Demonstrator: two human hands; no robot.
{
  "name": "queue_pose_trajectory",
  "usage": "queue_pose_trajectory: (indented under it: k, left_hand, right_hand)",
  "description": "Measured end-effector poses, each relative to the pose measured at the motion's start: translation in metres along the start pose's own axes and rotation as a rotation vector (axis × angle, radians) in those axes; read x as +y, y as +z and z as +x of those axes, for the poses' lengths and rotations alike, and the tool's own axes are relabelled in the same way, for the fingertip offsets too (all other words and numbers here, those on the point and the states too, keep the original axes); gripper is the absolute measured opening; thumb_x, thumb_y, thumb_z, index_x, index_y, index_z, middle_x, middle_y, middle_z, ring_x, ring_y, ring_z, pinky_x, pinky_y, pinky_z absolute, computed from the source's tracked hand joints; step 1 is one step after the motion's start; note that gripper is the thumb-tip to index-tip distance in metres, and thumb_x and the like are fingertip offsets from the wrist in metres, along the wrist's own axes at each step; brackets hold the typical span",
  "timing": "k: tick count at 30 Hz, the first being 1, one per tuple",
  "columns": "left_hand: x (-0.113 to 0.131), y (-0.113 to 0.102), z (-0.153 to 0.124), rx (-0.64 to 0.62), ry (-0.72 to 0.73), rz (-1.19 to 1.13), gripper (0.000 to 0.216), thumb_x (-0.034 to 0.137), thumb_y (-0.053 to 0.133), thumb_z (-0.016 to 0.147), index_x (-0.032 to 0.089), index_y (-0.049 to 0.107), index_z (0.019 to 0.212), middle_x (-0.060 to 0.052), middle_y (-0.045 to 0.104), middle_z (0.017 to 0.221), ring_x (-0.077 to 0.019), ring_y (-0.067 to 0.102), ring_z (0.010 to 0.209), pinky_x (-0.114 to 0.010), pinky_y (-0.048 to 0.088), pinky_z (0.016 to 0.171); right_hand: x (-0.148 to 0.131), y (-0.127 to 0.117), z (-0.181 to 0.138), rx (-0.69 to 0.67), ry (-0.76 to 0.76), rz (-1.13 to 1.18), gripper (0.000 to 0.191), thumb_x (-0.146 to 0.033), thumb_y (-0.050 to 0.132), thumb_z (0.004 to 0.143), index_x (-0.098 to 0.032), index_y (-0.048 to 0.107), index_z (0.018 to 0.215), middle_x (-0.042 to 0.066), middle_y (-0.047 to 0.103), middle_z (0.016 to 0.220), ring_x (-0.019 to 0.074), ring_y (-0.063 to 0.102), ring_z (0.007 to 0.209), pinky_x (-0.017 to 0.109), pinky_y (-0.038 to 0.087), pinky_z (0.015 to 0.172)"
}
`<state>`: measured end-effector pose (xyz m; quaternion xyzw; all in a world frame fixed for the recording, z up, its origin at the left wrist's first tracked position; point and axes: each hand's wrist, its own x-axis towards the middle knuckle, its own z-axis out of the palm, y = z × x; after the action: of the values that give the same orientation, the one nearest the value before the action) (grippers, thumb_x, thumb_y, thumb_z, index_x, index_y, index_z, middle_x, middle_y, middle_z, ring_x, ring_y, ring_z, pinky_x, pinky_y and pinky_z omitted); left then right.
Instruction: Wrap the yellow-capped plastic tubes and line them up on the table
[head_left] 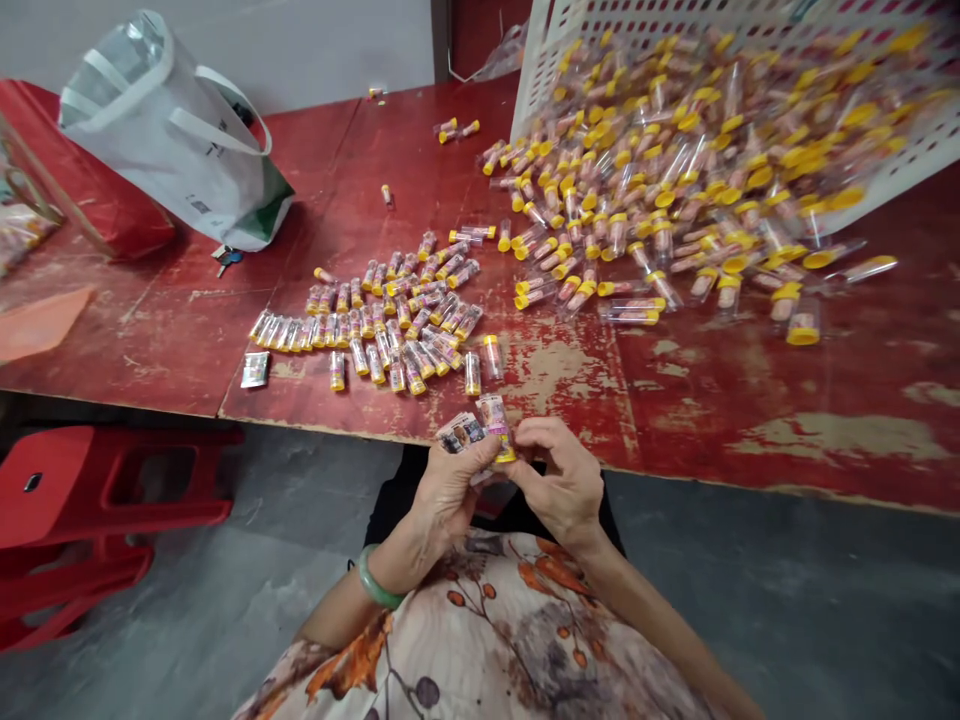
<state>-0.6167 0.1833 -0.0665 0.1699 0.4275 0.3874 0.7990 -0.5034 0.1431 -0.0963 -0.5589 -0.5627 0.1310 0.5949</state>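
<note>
My left hand (448, 487) is closed around a small clear tube with a yellow cap (496, 425) and a little stack of printed labels (460, 433), held just below the table's front edge. My right hand (564, 482) is beside it, fingers pinched at the tube's lower end. On the red table (750, 400) in front of me lie several labelled tubes (390, 315) in rough rows. A large heap of unlabelled yellow-capped tubes (675, 190) spills from a tipped white plastic crate (900, 160) at the back right.
A white tote bag (172, 130) stands at the back left, with keys (226, 258) by it. One loose label packet (255, 369) lies near the front edge. A red plastic stool (97, 500) stands on the grey floor to my left. A red box (97, 200) sits far left.
</note>
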Motion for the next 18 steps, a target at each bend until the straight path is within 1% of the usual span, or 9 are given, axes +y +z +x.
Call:
queue_pose_trajectory:
  k: [3,5,8,11,12,14,16,18]
  left_hand:
    - [0.001,-0.001,-0.001,0.002,0.01,0.004,0.037,0.021,0.087,0.051,0.014,0.065,0.081,0.0,0.067,0.07,-0.0102,0.06,0.057,-0.022,0.052,0.055]
    - [0.001,-0.002,-0.001,0.003,-0.003,0.021,0.036,0.022,0.087,0.051,0.013,0.065,0.08,0.0,0.067,0.071,-0.0107,0.06,0.058,-0.023,0.052,0.056]
    - [0.001,-0.005,0.0,0.011,-0.023,0.025,0.036,0.024,0.087,0.051,0.013,0.066,0.078,-0.001,0.067,0.071,-0.0104,0.06,0.058,-0.022,0.051,0.055]
    - [0.002,-0.007,0.001,0.03,-0.019,0.005,0.036,0.025,0.088,0.05,0.013,0.066,0.077,-0.001,0.067,0.07,-0.0104,0.06,0.058,-0.022,0.051,0.057]
    - [0.003,-0.007,0.001,0.029,-0.014,-0.001,0.036,0.025,0.088,0.05,0.013,0.066,0.077,-0.001,0.067,0.071,-0.0107,0.061,0.059,-0.023,0.052,0.058]
    - [0.003,-0.007,0.001,0.017,-0.005,-0.007,0.035,0.024,0.087,0.051,0.014,0.066,0.077,-0.001,0.067,0.072,-0.0113,0.061,0.061,-0.024,0.052,0.06]
    - [0.004,-0.008,0.001,0.009,0.006,-0.014,0.033,0.023,0.086,0.053,0.014,0.066,0.079,-0.001,0.067,0.074,-0.0111,0.061,0.061,-0.023,0.052,0.059]
    - [0.004,-0.009,0.001,0.012,0.016,-0.021,0.032,0.022,0.085,0.055,0.014,0.066,0.079,-0.001,0.067,0.074,-0.0104,0.061,0.061,-0.022,0.051,0.057]
  right_hand:
    - [0.0,0.003,0.001,0.026,-0.05,0.011,0.012,-0.01,0.063,0.078,-0.019,0.058,0.084,0.002,0.058,0.084,0.0121,0.056,0.072,0.023,0.046,0.059]
    - [0.002,0.004,0.001,0.027,-0.075,0.016,0.011,-0.009,0.062,0.078,-0.018,0.059,0.083,0.003,0.059,0.083,0.0123,0.057,0.073,0.023,0.046,0.06]
    - [0.005,0.001,0.003,-0.056,-0.064,0.042,0.008,-0.011,0.062,0.079,-0.018,0.06,0.081,0.003,0.059,0.082,0.0124,0.058,0.072,0.023,0.047,0.06]
    - [0.005,-0.003,0.005,-0.137,-0.06,0.05,0.005,-0.014,0.06,0.081,-0.018,0.06,0.084,0.004,0.061,0.083,0.0141,0.06,0.075,0.025,0.05,0.063]
    - [0.004,-0.003,0.005,-0.131,-0.076,0.037,0.006,-0.014,0.059,0.082,-0.018,0.061,0.085,0.005,0.062,0.084,0.0148,0.061,0.076,0.026,0.051,0.065]
    - [0.002,-0.001,0.004,-0.07,-0.132,-0.013,0.011,-0.012,0.056,0.082,-0.019,0.063,0.088,0.006,0.064,0.086,0.0158,0.063,0.079,0.028,0.053,0.068]
    - [0.001,0.003,0.001,0.008,-0.193,-0.07,0.016,-0.009,0.055,0.082,-0.019,0.064,0.09,0.007,0.066,0.088,0.0154,0.065,0.078,0.027,0.054,0.067]
    - [0.001,0.009,-0.003,0.056,-0.238,-0.131,0.018,-0.008,0.056,0.081,-0.02,0.064,0.092,0.007,0.066,0.089,0.0153,0.066,0.076,0.026,0.055,0.065]
